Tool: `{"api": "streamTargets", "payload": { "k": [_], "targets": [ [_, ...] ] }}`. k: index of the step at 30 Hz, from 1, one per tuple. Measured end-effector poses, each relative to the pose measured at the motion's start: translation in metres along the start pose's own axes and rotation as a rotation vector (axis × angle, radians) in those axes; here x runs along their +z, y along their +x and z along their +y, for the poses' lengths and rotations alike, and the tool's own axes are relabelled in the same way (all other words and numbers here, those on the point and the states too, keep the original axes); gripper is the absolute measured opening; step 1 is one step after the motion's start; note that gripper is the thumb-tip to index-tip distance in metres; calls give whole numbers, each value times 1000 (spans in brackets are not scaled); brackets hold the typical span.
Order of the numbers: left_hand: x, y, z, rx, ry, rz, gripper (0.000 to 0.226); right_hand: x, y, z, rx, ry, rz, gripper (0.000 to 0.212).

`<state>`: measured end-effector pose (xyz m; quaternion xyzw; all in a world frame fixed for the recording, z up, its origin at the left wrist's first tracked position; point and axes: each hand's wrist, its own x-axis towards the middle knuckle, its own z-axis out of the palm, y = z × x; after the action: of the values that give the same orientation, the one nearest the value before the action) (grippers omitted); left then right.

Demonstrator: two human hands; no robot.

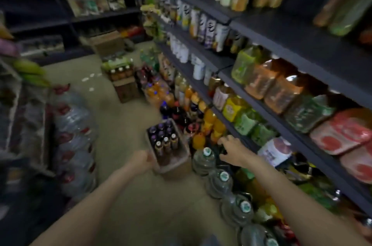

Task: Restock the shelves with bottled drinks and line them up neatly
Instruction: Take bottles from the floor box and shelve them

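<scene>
A cardboard box (182,167) stands on the aisle floor with several dark bottled drinks (165,141) upright in its far half. My left hand (141,160) grips the box's near left rim. My right hand (231,150) reaches out to the right of the box, fingers spread and holding nothing, over the orange bottles (211,125) and big water jugs (204,160) at the foot of the dark shelves (281,123). The picture is blurred by motion.
Shelves of packed drinks and bottles run along the right. Large water jugs (74,135) are stacked on the left. More crates of bottles (122,76) stand further down the aisle, with bare floor (124,125) between them and the box.
</scene>
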<state>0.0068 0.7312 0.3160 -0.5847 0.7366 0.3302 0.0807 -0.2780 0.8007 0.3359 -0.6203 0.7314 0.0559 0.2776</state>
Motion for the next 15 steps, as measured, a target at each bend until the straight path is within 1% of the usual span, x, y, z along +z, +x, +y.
{"api": "streamTargets", "payload": {
  "k": [3, 7, 10, 13, 15],
  "targets": [
    [-10, 20, -51, -127, -28, -7, 28, 18, 60, -18, 30, -3, -105, 39],
    [-26, 65, -103, -263, -176, 44, 24, 41, 145, -35, 54, -8, -212, 41],
    [-45, 112, -124, -302, -223, 96, 23, 53, 211, -49, 36, 26, -256, 36],
    [-62, 168, -134, -329, -253, 107, 24, 65, 275, -66, 39, 105, -300, 32],
    [-71, 206, -137, -340, -281, 107, 24, 74, 312, -76, 48, 133, -314, 33]
  ]
}}
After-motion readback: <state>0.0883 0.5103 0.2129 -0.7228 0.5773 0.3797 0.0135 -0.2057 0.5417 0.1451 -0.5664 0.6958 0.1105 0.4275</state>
